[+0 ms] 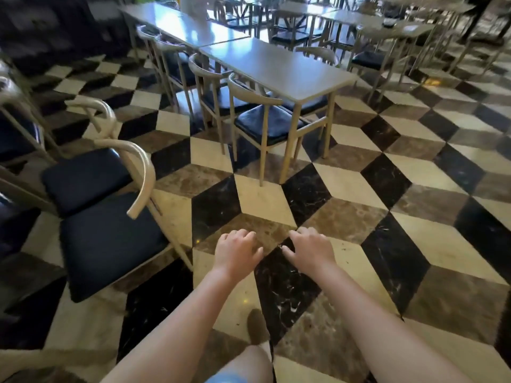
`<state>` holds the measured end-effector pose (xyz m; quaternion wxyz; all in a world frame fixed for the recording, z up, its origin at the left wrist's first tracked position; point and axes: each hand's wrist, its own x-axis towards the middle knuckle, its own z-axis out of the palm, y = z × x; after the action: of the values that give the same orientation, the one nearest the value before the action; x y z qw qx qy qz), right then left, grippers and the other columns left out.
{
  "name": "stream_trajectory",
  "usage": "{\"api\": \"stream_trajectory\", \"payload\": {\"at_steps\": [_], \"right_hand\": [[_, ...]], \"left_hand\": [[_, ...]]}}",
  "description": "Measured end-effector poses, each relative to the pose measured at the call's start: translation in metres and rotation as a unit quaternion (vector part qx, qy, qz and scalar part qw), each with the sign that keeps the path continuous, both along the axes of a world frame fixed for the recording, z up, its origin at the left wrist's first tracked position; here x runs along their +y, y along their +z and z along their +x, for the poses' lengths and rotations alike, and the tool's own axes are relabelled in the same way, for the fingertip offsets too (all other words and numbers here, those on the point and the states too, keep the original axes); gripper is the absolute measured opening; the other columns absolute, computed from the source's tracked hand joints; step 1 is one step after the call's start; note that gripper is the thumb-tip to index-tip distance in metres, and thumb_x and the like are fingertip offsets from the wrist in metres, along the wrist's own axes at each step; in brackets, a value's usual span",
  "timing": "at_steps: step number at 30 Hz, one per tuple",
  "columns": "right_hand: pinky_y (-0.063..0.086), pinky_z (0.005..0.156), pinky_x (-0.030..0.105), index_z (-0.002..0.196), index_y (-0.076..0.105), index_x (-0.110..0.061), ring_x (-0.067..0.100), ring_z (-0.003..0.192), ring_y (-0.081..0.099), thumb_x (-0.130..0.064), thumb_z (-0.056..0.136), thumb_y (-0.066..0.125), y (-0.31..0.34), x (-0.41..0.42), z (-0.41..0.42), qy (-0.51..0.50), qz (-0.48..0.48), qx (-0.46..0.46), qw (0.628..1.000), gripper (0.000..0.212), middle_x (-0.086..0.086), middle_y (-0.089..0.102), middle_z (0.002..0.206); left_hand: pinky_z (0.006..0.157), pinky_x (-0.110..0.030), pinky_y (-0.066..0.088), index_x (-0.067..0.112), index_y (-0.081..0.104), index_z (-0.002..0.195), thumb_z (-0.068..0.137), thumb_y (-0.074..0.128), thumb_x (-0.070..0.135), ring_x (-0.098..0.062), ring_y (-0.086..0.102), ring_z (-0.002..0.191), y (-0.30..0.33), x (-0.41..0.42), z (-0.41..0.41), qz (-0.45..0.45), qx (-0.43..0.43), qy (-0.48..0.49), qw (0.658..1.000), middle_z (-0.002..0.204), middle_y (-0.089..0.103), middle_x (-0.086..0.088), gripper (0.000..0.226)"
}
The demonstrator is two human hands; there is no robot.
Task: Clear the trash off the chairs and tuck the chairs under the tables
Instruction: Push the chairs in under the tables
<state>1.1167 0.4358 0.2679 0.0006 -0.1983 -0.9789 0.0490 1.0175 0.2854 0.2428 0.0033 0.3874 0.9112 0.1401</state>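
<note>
From the head view, both hands hang out in front over the tiled floor (265, 200), side by side and apart, palms down. The left hand (236, 251) and the right hand (311, 248) each have loosely curled fingers and hold nothing.

Left of the left hand, quite near, stands a chair with a dark seat cushion (110, 244) and a curved pale backrest (139, 172); the backrest is on the side toward the hands and the seat extends away to the left and toward the person. Just beyond it a second, similar chair (83, 178) stands seat to seat with the first (the two cushions look to be touching).

Ahead of both hands, well apart from them, a long pale counter (279, 67) runs away from the person, its long axis receding up and to the left. A row of chairs lines its left side; the nearest one (262, 125) sits with its seat partly under the counter's near corner, backrest outward. No trash shows on the near seats.

Below the hands, a knee and a brown shoe (257, 326) show.
</note>
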Motion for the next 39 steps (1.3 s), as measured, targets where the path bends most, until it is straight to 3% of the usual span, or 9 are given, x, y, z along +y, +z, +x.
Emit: {"api": "stream_trajectory", "payload": {"at_steps": [5, 14, 21, 30, 39], "right_hand": [[0.044, 0.072, 0.032, 0.101, 0.058, -0.014, 0.021, 0.089, 0.054, -0.045, 0.091, 0.045, 0.006, 0.054, -0.083, 0.035, -0.003, -0.007, 0.999, 0.035, 0.005, 0.060, 0.097], [0.048, 0.072, 0.032, 0.112, 0.057, -0.020, 0.019, 0.088, 0.055, -0.047, 0.091, 0.046, 0.003, 0.135, -0.236, 0.105, 0.009, 0.015, 0.994, 0.036, 0.002, 0.061, 0.099], [0.049, 0.073, 0.033, 0.107, 0.061, -0.022, 0.020, 0.092, 0.058, -0.047, 0.088, 0.051, -0.018, 0.183, -0.367, 0.186, -0.001, 0.020, 0.982, 0.033, 0.001, 0.063, 0.096], [0.047, 0.077, 0.036, 0.108, 0.060, -0.020, 0.023, 0.098, 0.056, -0.045, 0.087, 0.050, -0.009, 0.216, -0.527, 0.363, -0.024, 0.012, 0.931, 0.034, 0.003, 0.063, 0.103], [0.045, 0.068, 0.029, 0.101, 0.061, -0.022, 0.017, 0.084, 0.056, -0.043, 0.086, 0.055, -0.027, 0.147, -0.655, 0.527, -0.034, 0.000, 0.849, 0.027, -0.002, 0.061, 0.092]], "left_hand": [[0.094, -0.035, 0.045, 0.018, 0.060, 0.116, 0.089, 0.050, 0.046, -0.017, 0.061, 0.102, 0.002, 0.048, -0.074, 0.014, -0.008, 0.033, 0.999, 0.110, 0.067, -0.001, 0.040], [0.091, -0.033, 0.047, 0.018, 0.058, 0.121, 0.089, 0.049, 0.046, -0.017, 0.060, 0.101, 0.017, 0.121, -0.209, -0.015, -0.004, 0.083, 0.996, 0.110, 0.066, -0.001, 0.043], [0.087, -0.032, 0.047, 0.020, 0.059, 0.117, 0.088, 0.047, 0.048, -0.016, 0.061, 0.097, -0.002, 0.158, -0.299, -0.038, 0.003, 0.186, 0.982, 0.107, 0.066, 0.000, 0.042], [0.093, -0.033, 0.045, 0.018, 0.056, 0.122, 0.090, 0.045, 0.046, -0.017, 0.059, 0.106, 0.014, 0.198, -0.395, -0.022, -0.010, 0.358, 0.934, 0.116, 0.064, -0.001, 0.045], [0.100, -0.031, 0.041, 0.018, 0.051, 0.128, 0.091, 0.044, 0.045, -0.014, 0.054, 0.115, 0.000, 0.142, -0.460, -0.011, -0.018, 0.526, 0.850, 0.125, 0.060, 0.000, 0.047]]}}
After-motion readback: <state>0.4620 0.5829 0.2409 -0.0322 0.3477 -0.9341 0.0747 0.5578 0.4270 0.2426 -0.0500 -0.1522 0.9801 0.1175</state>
